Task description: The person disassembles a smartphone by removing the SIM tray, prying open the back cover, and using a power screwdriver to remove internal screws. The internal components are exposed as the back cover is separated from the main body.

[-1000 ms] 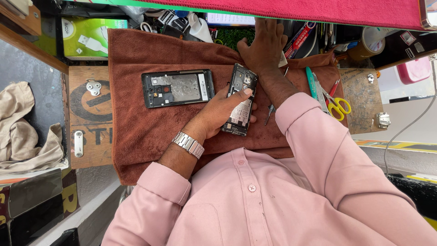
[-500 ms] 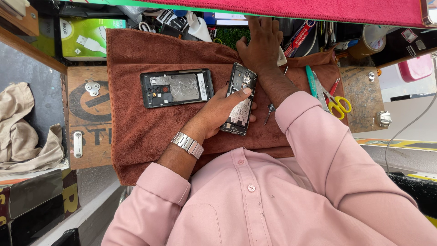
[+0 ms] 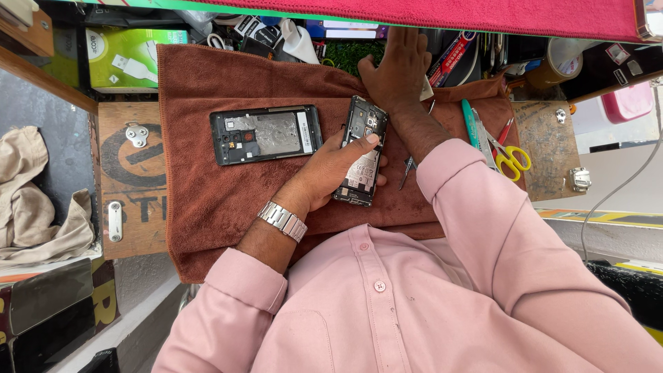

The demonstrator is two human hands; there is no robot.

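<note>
The opened black smartphone with its back cover off (image 3: 362, 152), circuit board and battery exposed, lies on the brown terry towel (image 3: 200, 200) spread over the counter. The left hand (image 3: 331, 169) grips it, thumb pressing its upper middle. The right hand (image 3: 397, 69) rests flat, fingers together, at the towel's far edge. A separate black phone frame (image 3: 266, 133) lies just beside; yellow-handled scissors (image 3: 510, 155) sit near the right sleeve.

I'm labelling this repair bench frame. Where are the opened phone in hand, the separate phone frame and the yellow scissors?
opened phone (image 3: 364, 162), head view, exposed battery area.
phone frame (image 3: 266, 134), head view, grey middle plate.
yellow scissors (image 3: 514, 161), head view, handle loop.
</note>
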